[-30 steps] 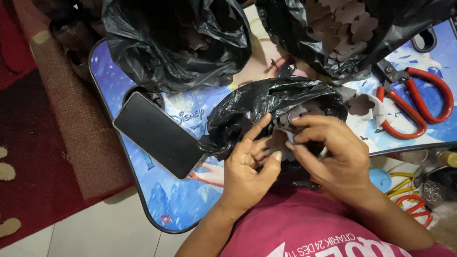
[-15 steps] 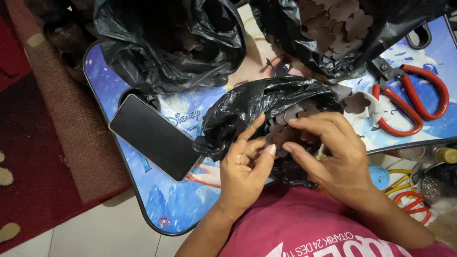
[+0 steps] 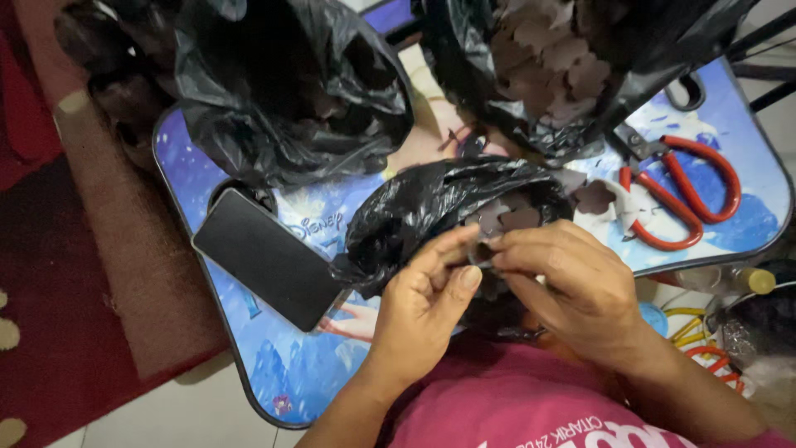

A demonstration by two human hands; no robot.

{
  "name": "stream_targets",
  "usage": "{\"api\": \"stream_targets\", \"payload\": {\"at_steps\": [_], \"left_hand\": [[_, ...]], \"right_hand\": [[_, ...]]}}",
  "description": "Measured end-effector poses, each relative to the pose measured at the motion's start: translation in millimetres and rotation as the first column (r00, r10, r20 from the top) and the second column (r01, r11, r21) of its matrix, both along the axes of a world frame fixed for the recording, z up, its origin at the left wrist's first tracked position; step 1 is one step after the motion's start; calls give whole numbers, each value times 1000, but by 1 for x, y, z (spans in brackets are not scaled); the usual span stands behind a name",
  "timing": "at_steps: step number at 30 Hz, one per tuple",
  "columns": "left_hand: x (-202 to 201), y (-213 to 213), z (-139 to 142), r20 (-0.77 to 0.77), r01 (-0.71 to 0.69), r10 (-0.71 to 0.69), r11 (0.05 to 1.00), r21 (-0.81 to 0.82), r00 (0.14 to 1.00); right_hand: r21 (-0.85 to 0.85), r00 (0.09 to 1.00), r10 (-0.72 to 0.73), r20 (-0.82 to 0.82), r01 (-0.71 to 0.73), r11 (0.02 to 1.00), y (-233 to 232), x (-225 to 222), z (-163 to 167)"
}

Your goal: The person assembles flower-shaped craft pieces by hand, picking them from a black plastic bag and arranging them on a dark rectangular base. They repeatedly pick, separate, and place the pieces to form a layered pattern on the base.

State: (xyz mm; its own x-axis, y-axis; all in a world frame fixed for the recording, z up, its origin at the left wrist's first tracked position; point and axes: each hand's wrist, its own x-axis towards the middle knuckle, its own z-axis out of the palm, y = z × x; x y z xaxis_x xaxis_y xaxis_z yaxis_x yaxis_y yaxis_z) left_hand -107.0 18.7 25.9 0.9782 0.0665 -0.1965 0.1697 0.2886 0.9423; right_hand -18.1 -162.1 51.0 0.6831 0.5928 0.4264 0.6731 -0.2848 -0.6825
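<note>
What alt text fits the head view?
Left hand and right hand pinch a small dark piece together over a black plastic bag on a blue picture-printed table. A black phone lies left, red-handled scissors right, two more black bags behind.

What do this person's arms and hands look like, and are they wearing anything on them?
Both the left hand and the right hand are bare: no gloves, and no rings or watch visible. The forearms are uncovered too. A pink shirt with white print shows below them.

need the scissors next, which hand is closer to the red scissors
Right. The right hand sits just below-left of the red scissors; the left hand is farther left.
</note>
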Motion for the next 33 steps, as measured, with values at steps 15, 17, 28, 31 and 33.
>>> {"api": "stream_targets", "payload": {"at_steps": [15, 17, 28, 31, 33], "left_hand": [[41, -1, -11, -151, 91, -192, 856, -509, 970], [37, -1, -13, -137, 90, -188, 848, -522, 973], [31, 8, -13, -101, 93, -173, 840, -534, 980], [30, 6, -12, -86, 80, -150, 837, -541, 985], [30, 4, -13, -85, 69, -136, 841, -537, 987]], "right_hand": [[243, 896, -242, -372, 346, 906, -20, 12, 8], [241, 868, -265, -421, 388, 890, -25, 22, 18], [-99, 980, -189, 61, 195, 976, 10, 16, 34], [-90, 977, -205, 63, 210, 973, 18, 8, 17], [-94, 974, -193, 119, 205, 974, 18, 9, 11]]}}
